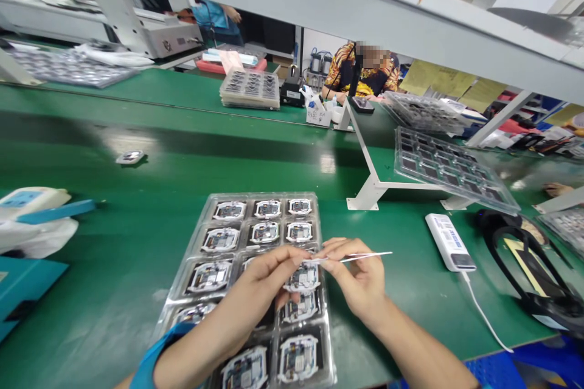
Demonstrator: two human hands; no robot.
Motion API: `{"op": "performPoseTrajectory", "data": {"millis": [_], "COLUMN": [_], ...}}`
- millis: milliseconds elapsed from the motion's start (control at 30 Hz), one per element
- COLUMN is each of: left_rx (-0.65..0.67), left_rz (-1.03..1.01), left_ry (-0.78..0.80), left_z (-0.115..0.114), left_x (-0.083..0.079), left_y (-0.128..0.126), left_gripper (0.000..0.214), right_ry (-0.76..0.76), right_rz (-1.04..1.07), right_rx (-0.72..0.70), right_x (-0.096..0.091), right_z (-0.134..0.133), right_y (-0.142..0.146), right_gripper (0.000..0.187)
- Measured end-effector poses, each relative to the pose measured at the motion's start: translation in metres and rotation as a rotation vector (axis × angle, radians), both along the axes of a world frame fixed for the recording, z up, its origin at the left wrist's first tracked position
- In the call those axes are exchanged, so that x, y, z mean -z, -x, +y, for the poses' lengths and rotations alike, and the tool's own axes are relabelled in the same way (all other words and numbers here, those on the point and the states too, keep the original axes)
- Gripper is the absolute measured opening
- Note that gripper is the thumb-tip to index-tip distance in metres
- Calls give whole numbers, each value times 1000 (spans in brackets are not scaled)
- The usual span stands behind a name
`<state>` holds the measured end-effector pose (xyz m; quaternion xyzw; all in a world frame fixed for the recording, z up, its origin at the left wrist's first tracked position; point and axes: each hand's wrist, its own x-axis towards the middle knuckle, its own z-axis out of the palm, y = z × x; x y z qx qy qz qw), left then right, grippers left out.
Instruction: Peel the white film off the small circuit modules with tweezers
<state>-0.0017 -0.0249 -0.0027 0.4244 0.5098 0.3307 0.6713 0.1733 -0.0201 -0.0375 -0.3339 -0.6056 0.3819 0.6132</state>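
Both of my hands meet over the right column of a clear plastic tray [325,340] holding several white-framed watch housings with circuit boards inside. My left hand [269,276] is closed on one such watch housing [303,278], lifted and tilted above the tray. Its thumb and forefinger pinch near the top edge of the housing. My right hand [358,267] grips slim white tweezers [371,254], with their joined end pointing right. The tips reach toward the housing's upper edge, between both hands' fingertips. Exactly what the tips touch is too small to tell.
A lone housing [131,157] lies at the back left of the green bench. On the right are a raised stand [365,191] with a tray [449,167], a white corded device [449,243] and a black ring-shaped item [524,267]. A co-worker [362,73] sits opposite.
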Motion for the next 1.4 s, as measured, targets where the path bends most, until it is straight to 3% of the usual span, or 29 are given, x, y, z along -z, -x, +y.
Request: {"op": "performPoseTrajectory", "data": {"millis": [200, 467, 833, 1067, 1300, 1400], "left_rx": [-10, -16, -11, 29, 14, -7], "left_rz": [5, 22, -16, -20, -2, -14], "left_ry": [35, 29, 41, 4, 9, 28], "left_z": [3, 5, 7, 5, 6, 6], "left_x": [-1, 7, 3, 0, 1, 0], "left_y": [-1, 2, 2, 4, 2, 2], "left_gripper": [32, 32, 31, 31, 30, 28], "right_ry": [-97, 75, -118, 18, -158, -173], "right_rz": [-111, -23, -151, 20, -147, -107], "right_rx": [12, -27, 26, -21, 28, 15], "right_x": [-5, -3, -2, 3, 2, 3], "right_z": [-2, -2, 0, 0, 0, 0], "right_y": [0, -1, 0, 2, 2, 3], "right_gripper": [11, 7, 8, 17, 19, 19]}}
